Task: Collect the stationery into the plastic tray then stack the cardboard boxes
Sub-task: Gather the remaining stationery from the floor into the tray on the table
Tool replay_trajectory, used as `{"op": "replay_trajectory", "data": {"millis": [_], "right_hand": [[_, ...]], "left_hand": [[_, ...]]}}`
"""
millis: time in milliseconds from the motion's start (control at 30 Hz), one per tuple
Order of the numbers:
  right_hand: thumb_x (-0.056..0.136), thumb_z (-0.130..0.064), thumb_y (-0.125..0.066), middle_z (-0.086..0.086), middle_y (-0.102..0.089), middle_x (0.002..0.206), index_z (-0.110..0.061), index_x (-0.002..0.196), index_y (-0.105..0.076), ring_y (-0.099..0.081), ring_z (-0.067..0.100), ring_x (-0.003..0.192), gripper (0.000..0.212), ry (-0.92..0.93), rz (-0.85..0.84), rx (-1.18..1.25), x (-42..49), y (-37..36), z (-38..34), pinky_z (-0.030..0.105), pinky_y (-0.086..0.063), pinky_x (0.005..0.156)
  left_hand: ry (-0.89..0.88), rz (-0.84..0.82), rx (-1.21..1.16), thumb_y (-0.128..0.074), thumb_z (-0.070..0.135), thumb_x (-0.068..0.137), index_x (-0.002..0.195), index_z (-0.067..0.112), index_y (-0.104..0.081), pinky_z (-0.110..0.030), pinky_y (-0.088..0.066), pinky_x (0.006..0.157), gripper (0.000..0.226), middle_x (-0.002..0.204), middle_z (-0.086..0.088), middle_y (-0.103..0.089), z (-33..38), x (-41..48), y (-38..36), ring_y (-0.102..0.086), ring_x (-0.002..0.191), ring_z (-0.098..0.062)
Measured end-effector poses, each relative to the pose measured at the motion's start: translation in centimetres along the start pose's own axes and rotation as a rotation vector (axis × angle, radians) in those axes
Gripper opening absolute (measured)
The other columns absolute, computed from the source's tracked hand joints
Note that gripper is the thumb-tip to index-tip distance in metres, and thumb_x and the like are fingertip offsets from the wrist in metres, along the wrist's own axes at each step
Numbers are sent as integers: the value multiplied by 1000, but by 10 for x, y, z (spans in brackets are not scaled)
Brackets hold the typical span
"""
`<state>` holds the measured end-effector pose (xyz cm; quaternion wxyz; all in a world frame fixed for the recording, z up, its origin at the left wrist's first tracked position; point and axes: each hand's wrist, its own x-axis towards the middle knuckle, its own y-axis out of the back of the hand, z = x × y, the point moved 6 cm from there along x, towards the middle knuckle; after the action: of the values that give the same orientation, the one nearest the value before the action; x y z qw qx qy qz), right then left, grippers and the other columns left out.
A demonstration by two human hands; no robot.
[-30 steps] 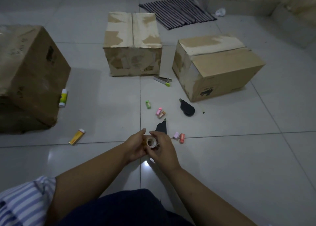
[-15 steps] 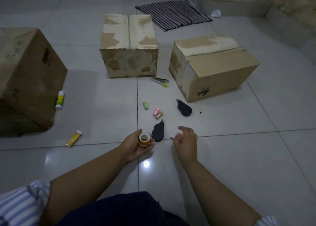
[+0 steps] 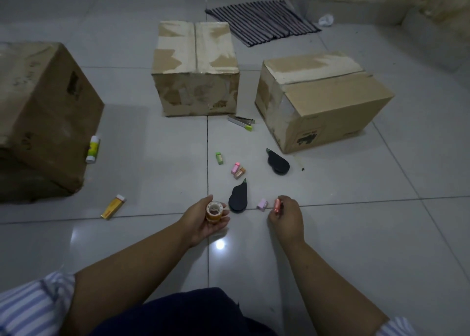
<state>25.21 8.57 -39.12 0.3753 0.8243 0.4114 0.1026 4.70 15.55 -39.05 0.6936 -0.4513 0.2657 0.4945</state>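
Observation:
My left hand [image 3: 206, 221] holds a small roll of tape [image 3: 214, 210] in its palm. My right hand [image 3: 287, 215] pinches a small orange eraser [image 3: 277, 205] just above the floor. A pink eraser [image 3: 262, 204] lies beside it, and a black correction-tape dispenser [image 3: 239, 195] lies between my hands. Further out lie a second black dispenser [image 3: 278, 162], green [image 3: 219, 157], pink [image 3: 235, 168] and tan [image 3: 239, 173] erasers, and a stapler [image 3: 241, 122]. Three cardboard boxes stand at the left [image 3: 43, 112], middle [image 3: 195, 68] and right [image 3: 323, 99]. No plastic tray is in view.
A glue stick [image 3: 92, 149] leans by the left box and a yellow eraser [image 3: 113, 206] lies on the tiles. A striped mat [image 3: 262, 21] and a crumpled white scrap [image 3: 326, 19] lie at the back. A low wall ledge [image 3: 432, 45] runs along the right.
My hands have parted: the left keeps the tape roll while the right has moved right and closed on the orange eraser, lifting its end.

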Motion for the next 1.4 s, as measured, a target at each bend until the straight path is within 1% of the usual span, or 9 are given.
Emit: {"op": "replay_trajectory", "data": {"millis": [233, 433, 767, 900, 1100, 1167, 1233, 1333, 1400], "right_hand": [[83, 2, -54, 17, -60, 97, -3, 109, -55, -52, 15, 67, 27, -32, 45, 219, 38, 0, -38, 15, -40, 58], [89, -3, -48, 16, -57, 109, -9, 111, -65, -58, 28, 93, 29, 162, -124, 8, 71, -36, -81, 23, -38, 75], [88, -21, -58, 21, -50, 115, 1, 109, -60, -55, 35, 99, 31, 73, -162, -192, 86, -67, -89, 32, -42, 78], [81, -6, -59, 19, -46, 116, 1, 105, -59, -51, 35, 102, 25, 33, -153, -218, 90, -65, -84, 31, -42, 76], [81, 10, -46, 20, -48, 113, 1, 103, -58, -50, 34, 101, 26, 112, -198, -326, 97, -62, -71, 29, -37, 72], [79, 10, -49, 21, -51, 109, 1, 101, -59, -52, 33, 95, 26, 150, -198, -225, 95, -56, -66, 28, -39, 72], [79, 8, -54, 18, -57, 101, 0, 98, -61, -55, 25, 87, 22, 130, -128, 97, 88, -43, -62, 23, -43, 69], [82, 7, -57, 9, -61, 90, -10, 93, -57, -58, 17, 77, 20, -44, -45, 625, 71, -29, -51, 9, -48, 66], [87, 0, -57, 8, -63, 86, -19, 99, -53, -60, 12, 66, 23, -213, -73, 912, 60, -30, -42, 18, -53, 66]], "left_hand": [[-63, -3, -12, -36, 32, 100, 85, 3, -59, -26, -57, 54, 40, 80, -15, -61, 30, 4, -8, -60, 72, -23], [-87, 13, -63, -36, 32, 100, 84, 2, -59, -26, -57, 52, 41, 80, -15, -61, 44, 21, -6, -60, 71, -24], [-82, 22, -83, -31, 33, 101, 82, 3, -58, -21, -54, 48, 44, 78, -14, -60, 39, 29, -11, -57, 68, -22], [-68, 29, -85, -32, 34, 101, 83, 4, -58, -22, -55, 49, 44, 77, -13, -61, 36, 30, -10, -58, 68, -22], [-56, 24, -99, -33, 33, 101, 84, 3, -59, -24, -55, 48, 44, 77, -14, -61, 33, 30, -11, -65, 44, -15], [-63, 24, -102, -33, 33, 101, 84, 2, -59, -23, -55, 47, 43, 78, -14, -61, 34, 29, -12, -65, 43, -15], [-69, 19, -101, -34, 32, 101, 84, 2, -58, -23, -55, 47, 43, 77, -14, -61, 33, 27, -12, -65, 43, -15], [-55, 4, -96, -35, 32, 100, 83, 2, -58, -24, -56, 49, 41, 69, -14, -63, 27, 23, -17, -64, 46, -17], [-30, -5, -87, -36, 33, 100, 82, 2, -59, -25, -56, 50, 42, 63, -12, -65, 21, 20, -20, -64, 49, -18]]}}
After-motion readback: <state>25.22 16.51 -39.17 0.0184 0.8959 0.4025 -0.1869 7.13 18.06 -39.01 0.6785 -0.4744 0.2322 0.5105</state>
